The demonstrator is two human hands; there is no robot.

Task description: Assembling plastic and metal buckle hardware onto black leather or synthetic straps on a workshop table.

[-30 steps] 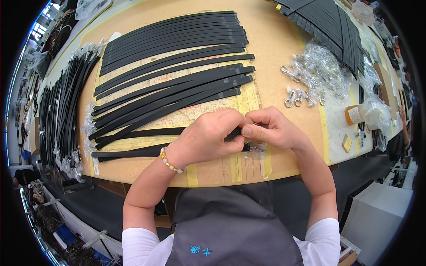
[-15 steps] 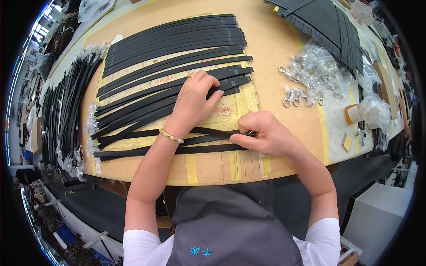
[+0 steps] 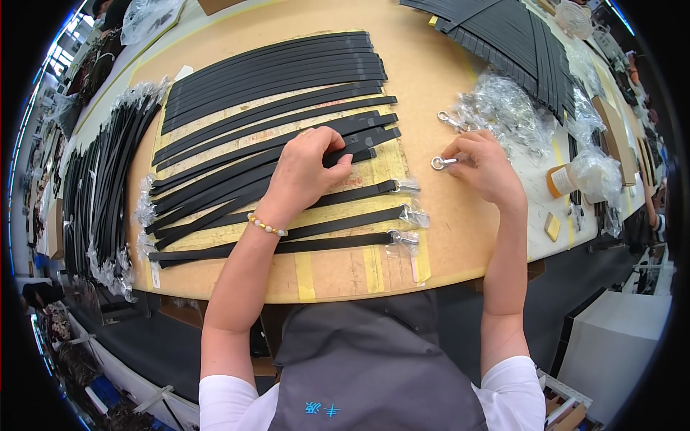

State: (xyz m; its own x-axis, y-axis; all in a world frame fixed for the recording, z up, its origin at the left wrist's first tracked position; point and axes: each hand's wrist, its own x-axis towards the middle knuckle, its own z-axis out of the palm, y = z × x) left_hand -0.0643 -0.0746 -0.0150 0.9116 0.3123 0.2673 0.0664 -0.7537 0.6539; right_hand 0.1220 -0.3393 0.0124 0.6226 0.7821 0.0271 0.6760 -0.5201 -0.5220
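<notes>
Your left hand [image 3: 305, 172] lies flat, fingers spread and pressed down on the black straps [image 3: 273, 129] fanned across the middle of the table [image 3: 424, 93], fingertips on the right end of one strap, which looks like a way to pin it and slide it free of its neighbours. Your right hand [image 3: 485, 167] is off to the right, thumb and forefinger pinched on a small metal clasp [image 3: 438, 163] with a round ring at its end, held just above the board near the heap of clear bags [image 3: 503, 111] that holds more of the same shiny hardware. The straps are long, thin, matte bands, flat and flexible-looking, laid side by side so each end is easy to reach. Toward the near edge lie three finished straps [image 3: 338, 215], each ending at its right tip in a metal fitting wrapped in crinkled clear film, set apart from the bare ones, probably to keep done and undone pieces separate. Yellow tape strips [image 3: 305, 276] run over the tan, smooth board near that edge, seemingly as guides. At the left edge, bundled straps [image 3: 100, 187] sleeved in plastic lie in a dense stack; at the far right corner another black stack [image 3: 503, 36] fans out. A small bottle [image 3: 560, 179] in a bag sits by the right edge.
</notes>
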